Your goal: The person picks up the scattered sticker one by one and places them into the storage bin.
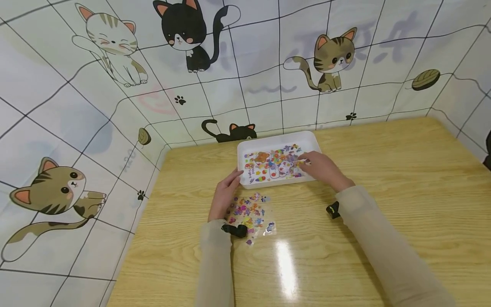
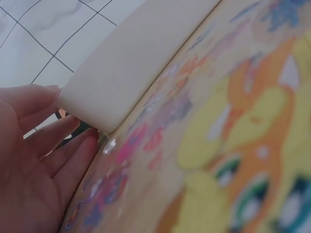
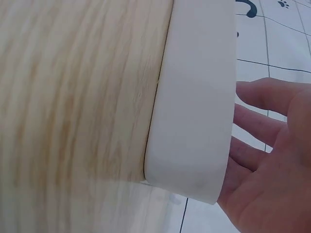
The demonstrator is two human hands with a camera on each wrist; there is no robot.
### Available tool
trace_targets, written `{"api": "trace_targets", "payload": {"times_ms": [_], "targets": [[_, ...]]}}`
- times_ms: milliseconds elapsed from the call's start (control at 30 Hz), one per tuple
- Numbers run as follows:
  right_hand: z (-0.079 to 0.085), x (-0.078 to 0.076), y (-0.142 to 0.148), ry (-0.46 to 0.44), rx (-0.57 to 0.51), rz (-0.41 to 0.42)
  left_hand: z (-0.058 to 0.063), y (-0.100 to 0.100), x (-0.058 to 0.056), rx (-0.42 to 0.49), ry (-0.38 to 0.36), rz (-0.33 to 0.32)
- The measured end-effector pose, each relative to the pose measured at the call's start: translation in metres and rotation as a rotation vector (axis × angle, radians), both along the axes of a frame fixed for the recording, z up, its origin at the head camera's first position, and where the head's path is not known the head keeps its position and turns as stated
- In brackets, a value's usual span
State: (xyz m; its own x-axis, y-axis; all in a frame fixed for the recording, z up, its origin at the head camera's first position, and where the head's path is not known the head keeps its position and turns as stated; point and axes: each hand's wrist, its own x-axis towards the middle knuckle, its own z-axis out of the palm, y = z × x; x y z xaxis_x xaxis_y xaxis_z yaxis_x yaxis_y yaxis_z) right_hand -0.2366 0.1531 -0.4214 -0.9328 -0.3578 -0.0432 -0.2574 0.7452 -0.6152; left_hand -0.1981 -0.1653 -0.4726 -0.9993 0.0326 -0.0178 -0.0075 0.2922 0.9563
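A shallow white tray (image 1: 278, 138) lies on the table near the back wall. Inside it are a colourful printed picture (image 1: 262, 157) with a bear, a white animal and lettering, and many small bright cut-out pieces (image 1: 278, 156). My left hand (image 1: 225, 194) grips the tray's front left corner, its thumb at the rim and fingers along the outer wall. Over the right side of the tray, my right hand (image 1: 321, 169) reaches in, with a small pale piece (image 1: 304, 161) at its fingertips; I cannot tell whether they pinch it. In the right wrist view the tray wall (image 3: 194, 97) hides those fingertips.
A clear sheet of small cartoon stickers (image 1: 253, 215) lies in front of the tray, partly under the left wrist. Black straps with cameras (image 1: 235, 230) sit at both wrists. A cat-patterned covering (image 1: 261, 94) hangs behind the wooden table (image 1: 383, 170) and along its left side.
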Motion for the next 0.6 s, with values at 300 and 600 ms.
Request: {"api": "trace_targets", "payload": {"times_ms": [300,600], "targets": [[0.004,0.02,-0.006,-0.023,-0.141,-0.032,0.0,0.003,-0.001,0.016,0.01,0.048],[0.008,0.038,-0.014,0.088,-0.208,-0.102,-0.004,0.004,-0.002,0.069,0.003,0.053]]}}
